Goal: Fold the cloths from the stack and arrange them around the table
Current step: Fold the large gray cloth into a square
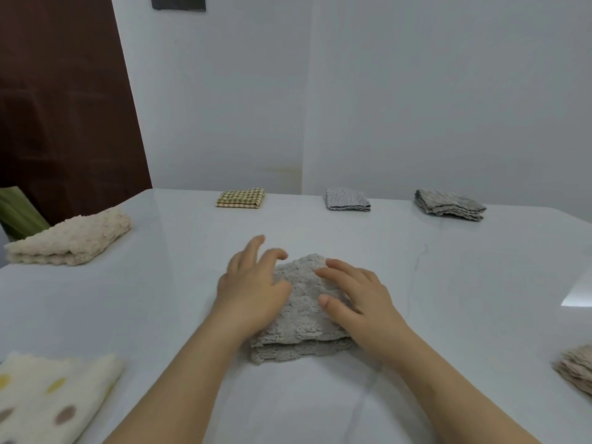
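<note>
Spread flat, left hand (253,283) and right hand (358,299) press folded grey cloth (304,302); six other cloths (241,198) folded around; placing probably remains.

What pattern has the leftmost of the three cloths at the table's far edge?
That cloth has a yellow and green check, shown in the head view.

Glossy white table (160,299); pale grey wall (416,91); dark brown panel (57,91) left.
</note>
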